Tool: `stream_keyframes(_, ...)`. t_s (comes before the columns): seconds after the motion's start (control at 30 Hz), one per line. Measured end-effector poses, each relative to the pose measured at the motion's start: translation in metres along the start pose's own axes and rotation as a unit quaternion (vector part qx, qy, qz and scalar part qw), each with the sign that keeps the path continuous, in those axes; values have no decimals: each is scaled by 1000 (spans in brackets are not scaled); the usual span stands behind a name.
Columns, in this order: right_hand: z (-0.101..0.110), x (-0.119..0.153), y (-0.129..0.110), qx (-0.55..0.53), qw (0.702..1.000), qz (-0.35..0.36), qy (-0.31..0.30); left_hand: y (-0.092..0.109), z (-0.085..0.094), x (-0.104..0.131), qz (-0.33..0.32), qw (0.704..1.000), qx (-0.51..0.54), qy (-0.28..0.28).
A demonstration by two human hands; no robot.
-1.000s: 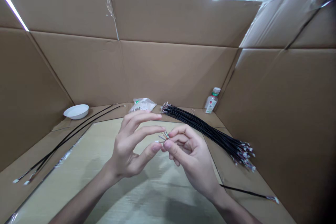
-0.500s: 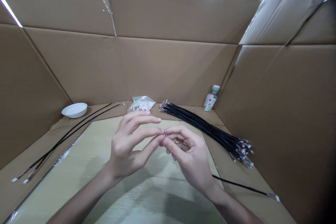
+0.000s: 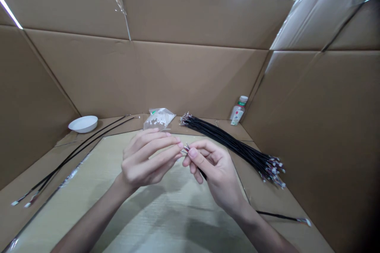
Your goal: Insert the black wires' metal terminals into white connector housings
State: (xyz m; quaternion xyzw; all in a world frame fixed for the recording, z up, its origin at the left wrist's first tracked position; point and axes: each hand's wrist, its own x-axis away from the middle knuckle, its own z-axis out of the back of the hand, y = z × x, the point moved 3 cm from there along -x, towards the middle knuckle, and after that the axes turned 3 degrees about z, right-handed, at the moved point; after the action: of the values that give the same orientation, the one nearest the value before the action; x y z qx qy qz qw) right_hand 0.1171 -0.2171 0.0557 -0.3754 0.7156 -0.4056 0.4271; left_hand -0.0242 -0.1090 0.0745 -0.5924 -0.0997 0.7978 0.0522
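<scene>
In the middle of the view, my right hand [image 3: 215, 168] pinches a black cable [image 3: 203, 173] between thumb and fingers, close to its end. Thin loose wires [image 3: 186, 150] fan out of that end, one dark red and others dark or pale. My left hand [image 3: 151, 160] meets the wire tips with its thumb and fingertips closed together; which wire they grip is too small to tell. Behind my right wrist the cable is hidden, and a black length ending in a white connector [image 3: 308, 222] shows on the right.
A bundle of black cables [image 3: 228, 138] lies at the back right, near a bottle [image 3: 238, 110]. A plastic bag of small white parts [image 3: 159, 118] and a white bowl [image 3: 83, 124] stand behind. Two cables [image 3: 74, 154] lie left. Cardboard walls [image 3: 198, 75] enclose the table mat [image 3: 142, 221].
The wires, bunched between both hands' fingertips before, now show fanned out. My left fingers have drawn closer together, and the cable's connector end has slid slightly left and nearer the front.
</scene>
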Motion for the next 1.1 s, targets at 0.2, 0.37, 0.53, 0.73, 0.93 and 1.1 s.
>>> stream_keyframes(0.2,1,-1,-1,12,1000,5,5,0,0,3,-55,998,-12,-1)
stream_keyframes(0.37,3,-2,1,4,1000,8,14,0,-4,4,-98,994,-54,-13)
stream_keyframes(0.53,3,-3,1,0,1000,8,12,-3,-9,4,-26,999,21,-16)
stream_keyframes(0.73,2,-3,0,10,1000,15,9,-2,-12,4,42,993,102,-45)
stream_keyframes(0.93,1,-4,1,5,1000,15,3,3,-4,4,-21,1000,20,2)
stream_keyframes(1.1,2,-5,3,-3,1000,9,11,13,3,-4,-125,989,-67,-37)
